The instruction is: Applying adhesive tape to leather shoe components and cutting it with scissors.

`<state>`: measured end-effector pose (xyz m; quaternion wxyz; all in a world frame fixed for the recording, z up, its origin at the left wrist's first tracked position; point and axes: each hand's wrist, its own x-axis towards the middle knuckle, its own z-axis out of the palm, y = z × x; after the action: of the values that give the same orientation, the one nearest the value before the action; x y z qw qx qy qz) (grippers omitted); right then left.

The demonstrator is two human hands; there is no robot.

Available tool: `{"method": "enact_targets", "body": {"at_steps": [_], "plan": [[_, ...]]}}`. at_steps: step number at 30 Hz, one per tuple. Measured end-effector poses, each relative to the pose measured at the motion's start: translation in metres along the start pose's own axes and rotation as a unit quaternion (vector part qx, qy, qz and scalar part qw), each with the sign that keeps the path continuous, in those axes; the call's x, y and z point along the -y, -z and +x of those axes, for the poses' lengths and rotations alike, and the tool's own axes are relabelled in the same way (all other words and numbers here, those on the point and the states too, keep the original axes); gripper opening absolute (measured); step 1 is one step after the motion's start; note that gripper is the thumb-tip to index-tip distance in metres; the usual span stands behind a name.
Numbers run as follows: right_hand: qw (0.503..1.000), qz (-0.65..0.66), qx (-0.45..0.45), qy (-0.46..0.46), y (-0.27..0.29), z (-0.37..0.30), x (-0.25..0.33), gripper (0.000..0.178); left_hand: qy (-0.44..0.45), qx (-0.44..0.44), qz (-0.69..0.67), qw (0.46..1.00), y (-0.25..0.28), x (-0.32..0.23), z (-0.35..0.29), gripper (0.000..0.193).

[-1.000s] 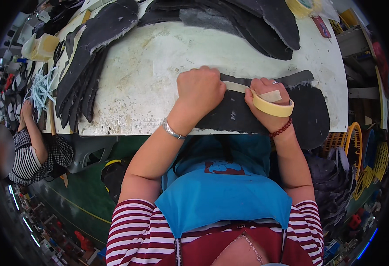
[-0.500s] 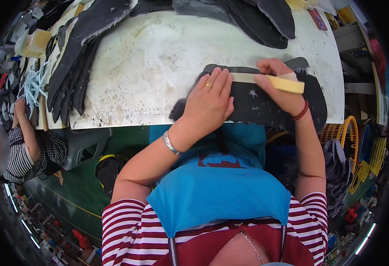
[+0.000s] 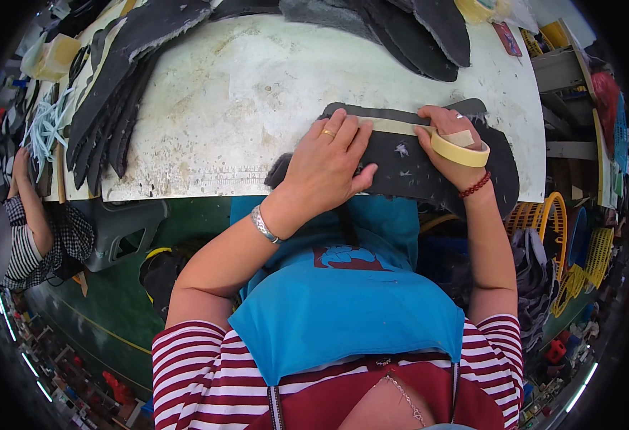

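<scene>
A dark, fuzzy-edged fabric piece (image 3: 407,170) lies at the table's near edge, with more dark layers showing at its sides. Across its upper part runs a pale strip of masking tape (image 3: 395,127). My left hand (image 3: 322,159) rests on the strip's left end, fingers stretched out and thumb apart. At the strip's right end, my right hand (image 3: 456,174) grips the masking tape roll (image 3: 466,155), which hangs around its fingers. The right thumb and fingertips press by the strip. What the roll covers of the palm is hidden.
The white table (image 3: 214,122) carries a stack of long dark pieces (image 3: 117,107) at left and more dark pieces (image 3: 400,36) at the far side. Pale blue strips (image 3: 46,125) lie far left, near another person's arm (image 3: 35,208). A yellow basket (image 3: 544,222) stands below right.
My right hand has come down onto the fabric by the strip, and the tape roll has tilted so its opening shows. My left hand stays on the strip. The view has shifted slightly.
</scene>
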<state>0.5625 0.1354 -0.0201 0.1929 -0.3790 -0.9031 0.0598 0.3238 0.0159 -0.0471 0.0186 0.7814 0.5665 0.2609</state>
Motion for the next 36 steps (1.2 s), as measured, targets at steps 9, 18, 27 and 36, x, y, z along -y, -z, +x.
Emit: {"method": "enact_targets", "body": {"at_steps": [9, 18, 27, 36], "plan": [[0.998, -0.055, 0.004, -0.003, -0.008, -0.007, 0.033, 0.037, -0.058, 0.006, 0.156, 0.986, 0.025, 0.042, 0.028, 0.044], [0.998, -0.010, -0.046, -0.040, -0.017, -0.014, 0.049, 0.049, -0.050, 0.000, -0.096, 0.994, -0.017, -0.022, 0.013, 0.053], [0.963, 0.246, -0.110, -0.002, -0.013, -0.031, 0.036, 0.052, -0.047, -0.006, -0.074, 0.996, -0.019, -0.023, 0.010, 0.054], [0.993, -0.038, -0.040, 0.102, 0.031, -0.040, -0.005, 0.025, -0.046, -0.011, -0.064, 0.997, -0.018, -0.025, 0.011, 0.047]]}}
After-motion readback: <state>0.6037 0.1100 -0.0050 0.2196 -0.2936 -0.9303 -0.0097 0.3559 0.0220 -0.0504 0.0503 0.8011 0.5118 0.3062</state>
